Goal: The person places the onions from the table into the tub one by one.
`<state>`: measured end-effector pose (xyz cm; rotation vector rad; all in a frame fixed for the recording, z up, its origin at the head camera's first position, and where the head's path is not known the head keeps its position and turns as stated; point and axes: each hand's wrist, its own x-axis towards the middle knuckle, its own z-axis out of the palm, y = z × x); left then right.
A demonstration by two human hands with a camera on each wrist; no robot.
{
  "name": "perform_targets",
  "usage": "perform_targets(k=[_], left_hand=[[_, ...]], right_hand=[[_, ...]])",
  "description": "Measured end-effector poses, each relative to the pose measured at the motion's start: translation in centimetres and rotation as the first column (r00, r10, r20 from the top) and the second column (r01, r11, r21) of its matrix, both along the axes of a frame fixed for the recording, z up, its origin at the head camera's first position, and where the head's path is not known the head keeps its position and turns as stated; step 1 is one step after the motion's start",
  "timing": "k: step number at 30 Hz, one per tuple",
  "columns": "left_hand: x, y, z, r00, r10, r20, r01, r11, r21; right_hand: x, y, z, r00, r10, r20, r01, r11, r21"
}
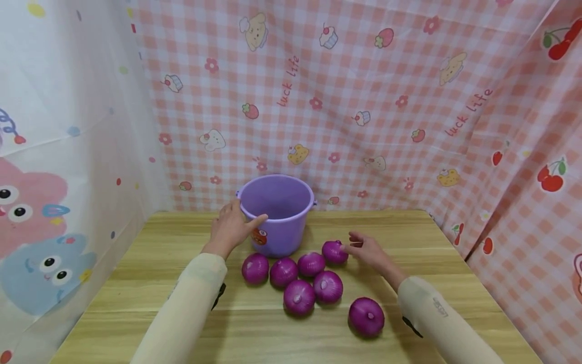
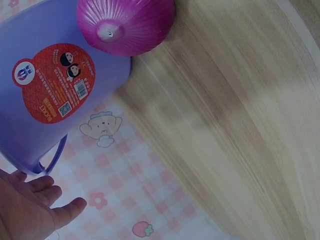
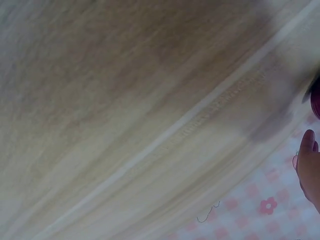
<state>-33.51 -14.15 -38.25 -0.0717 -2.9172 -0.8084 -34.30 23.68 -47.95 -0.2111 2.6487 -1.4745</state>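
Note:
A purple bucket [image 1: 293, 235] with a red sticker stands upright at the back of the table. My left hand [image 1: 229, 227] is at its left rim, thumb spread across the front; the left wrist view has these fingers loosely bent beside the rim and handle. My right hand [image 1: 370, 253] is beside the rearmost red onion [image 1: 334, 252], its fingers parted and thumb side right at the onion. Several more red onions, among them one [image 1: 255, 268] before the bucket and another [image 1: 299, 298] nearer the front, lie on the wood.
One red onion [image 1: 366, 317] lies apart at the front right of the wood-grain table [image 1: 159, 283]. A pink checked curtain [image 1: 373, 151] hangs behind the back edge and along the right. To the left hangs a white cartoon curtain [image 1: 104, 167].

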Motion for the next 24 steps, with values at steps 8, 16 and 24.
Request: perform_targets(k=[8,16,24], left_hand=[[0.0,-0.1,0.0,1.000,0.003,-0.004,-0.003,1.000,-0.007],[0.0,-0.1,0.0,1.000,0.006,-0.010,-0.006,1.000,-0.004],[-0.1,-0.2,-0.2,1.000,0.002,-0.022,-0.002,1.000,-0.002]], right_hand=[[0.1,-0.3,-0.6,1.000,0.021,0.010,-0.021,1.000,0.004],[0.3,-0.3,-1.2,0.999,0.032,0.041,-0.032,0.999,0.007],[0.2,-0.4,-1.7,0.997,0.038,0.062,-0.039,0.999,0.011]])
